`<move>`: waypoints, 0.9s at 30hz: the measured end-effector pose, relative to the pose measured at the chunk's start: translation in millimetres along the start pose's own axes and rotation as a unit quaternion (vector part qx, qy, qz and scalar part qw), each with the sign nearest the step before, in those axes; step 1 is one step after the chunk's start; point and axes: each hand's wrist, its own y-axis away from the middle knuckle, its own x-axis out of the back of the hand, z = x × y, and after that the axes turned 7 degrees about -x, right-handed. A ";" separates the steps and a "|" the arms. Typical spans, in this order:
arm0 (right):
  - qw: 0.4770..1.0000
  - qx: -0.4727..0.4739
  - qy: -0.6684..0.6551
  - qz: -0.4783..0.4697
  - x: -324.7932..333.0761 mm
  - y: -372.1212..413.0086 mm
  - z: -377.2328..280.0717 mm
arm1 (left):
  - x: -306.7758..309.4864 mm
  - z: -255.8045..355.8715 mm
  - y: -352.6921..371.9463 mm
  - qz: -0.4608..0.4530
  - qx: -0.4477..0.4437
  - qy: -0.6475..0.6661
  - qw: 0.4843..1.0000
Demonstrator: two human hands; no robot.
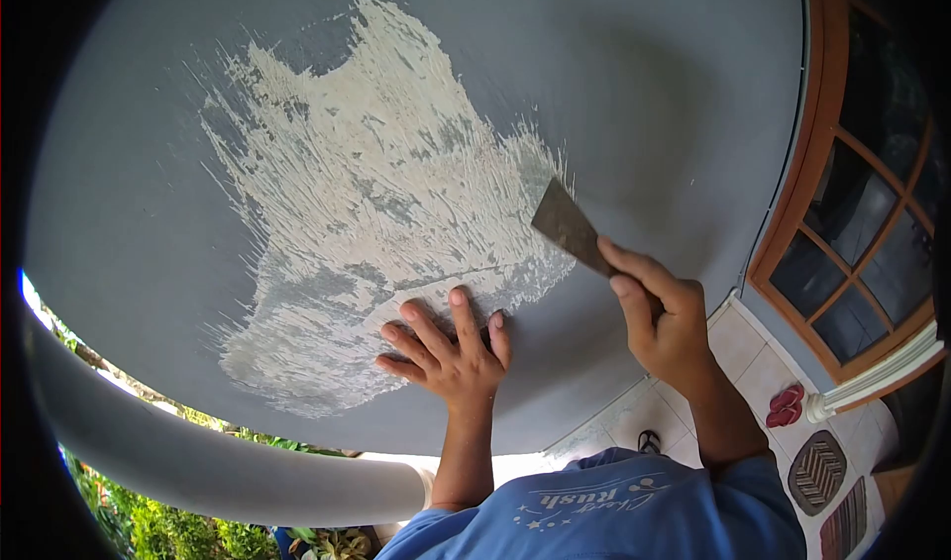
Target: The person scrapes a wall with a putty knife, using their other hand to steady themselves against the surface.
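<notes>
In front of me stands a grey wall (654,114) with a large, rough whitish scraped patch (347,164) in its paint. My left hand (458,364) rests with spread fingers on the lower part of this patch. My right hand (659,307) is closed round the handle of a putty knife (570,225). The knife's flat metal blade points up and left, its edge overlapping the right border of the scraped patch in this view. Fine scratch lines fan out along the patch's left and right sides.
On the right is a wooden-framed window (842,223) with glass panes. Below it, red footwear (786,406) and a patterned mat (818,472) lie on the tiled floor (733,347). A grey rounded column (238,466) crosses the lower left, with green plants (178,528) beyond.
</notes>
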 end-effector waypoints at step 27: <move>0.987 -0.145 -0.065 -0.036 10.3 4.8 -11.8 | 0.8 0.5 7.6 -0.006 0.010 0.012 1.000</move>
